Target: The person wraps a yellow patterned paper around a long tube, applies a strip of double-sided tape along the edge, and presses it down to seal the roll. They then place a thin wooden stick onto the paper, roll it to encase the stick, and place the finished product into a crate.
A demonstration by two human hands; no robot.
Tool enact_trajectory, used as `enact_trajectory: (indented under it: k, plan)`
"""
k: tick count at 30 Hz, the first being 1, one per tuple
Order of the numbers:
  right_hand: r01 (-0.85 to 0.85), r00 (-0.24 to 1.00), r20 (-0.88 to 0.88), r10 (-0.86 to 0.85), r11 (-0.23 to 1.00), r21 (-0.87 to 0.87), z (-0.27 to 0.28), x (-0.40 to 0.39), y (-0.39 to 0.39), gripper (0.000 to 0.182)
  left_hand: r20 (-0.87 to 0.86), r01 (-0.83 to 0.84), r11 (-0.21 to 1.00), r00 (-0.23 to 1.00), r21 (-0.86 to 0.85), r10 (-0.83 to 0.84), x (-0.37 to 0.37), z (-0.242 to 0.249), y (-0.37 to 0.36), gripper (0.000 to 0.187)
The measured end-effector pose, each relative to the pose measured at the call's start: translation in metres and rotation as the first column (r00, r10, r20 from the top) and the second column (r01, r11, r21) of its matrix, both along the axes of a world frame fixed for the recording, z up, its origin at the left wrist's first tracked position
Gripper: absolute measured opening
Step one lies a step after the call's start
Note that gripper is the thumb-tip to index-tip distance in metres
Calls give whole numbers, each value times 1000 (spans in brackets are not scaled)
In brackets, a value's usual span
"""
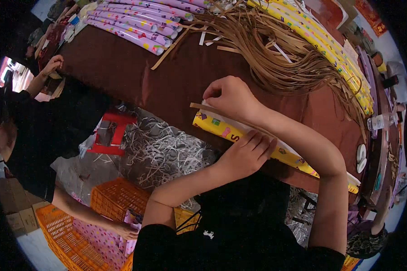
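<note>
A yellow patterned roll of wrapping paper (221, 130) lies along the table's near edge, its white side showing along the top. My left hand (248, 153) lies over the middle of this roll with its fingers curled on it. A flat brown strip (195, 105) runs lengthwise along the roll and pokes out past its left end. Just above that end, my right hand (233, 97) is closed in a pinch beside the white edge. What sits between its fingertips is too small to make out.
Lilac patterned rolls (135, 28), a heap of brown strips (276, 63) and more yellow rolls (321, 40) lie on the brown table (108, 58). At left, a co-worker's hand (124, 230) reaches into an orange crate (54, 226). A red stool (115, 133) stands among white paper shreds.
</note>
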State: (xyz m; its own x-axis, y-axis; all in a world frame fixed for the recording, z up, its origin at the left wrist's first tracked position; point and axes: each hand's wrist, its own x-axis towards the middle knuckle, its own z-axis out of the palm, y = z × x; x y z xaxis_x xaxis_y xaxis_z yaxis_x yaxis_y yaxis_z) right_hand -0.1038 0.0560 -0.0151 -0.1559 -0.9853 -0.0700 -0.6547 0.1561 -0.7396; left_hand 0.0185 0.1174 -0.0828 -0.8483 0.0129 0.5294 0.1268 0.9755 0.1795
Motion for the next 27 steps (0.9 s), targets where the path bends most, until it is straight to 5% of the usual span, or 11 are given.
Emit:
enact_trajectory:
  k: [4, 6, 12, 27]
  plan:
    - [-49, 993, -114, 36, 992, -112, -10, 1, 3, 19, -81, -24, 998, 997, -52, 20, -2, -1, -1, 47]
    - [-178, 939, -332, 95, 957, -228, -11, 2, 6, 16, 0, 5, 1000, 1000, -6, -5, 0, -2, 0, 44]
    - [-281, 899, -411, 153, 921, -270, -7, 4, 14, 17, -8, 6, 1000, 1000, 2, -6, 0, -2, 0, 42]
    - [-167, 986, -38, 163, 962, -214, -13, -6, 4, 22, -79, -29, 998, 997, -52, 25, -1, 1, -1, 47]
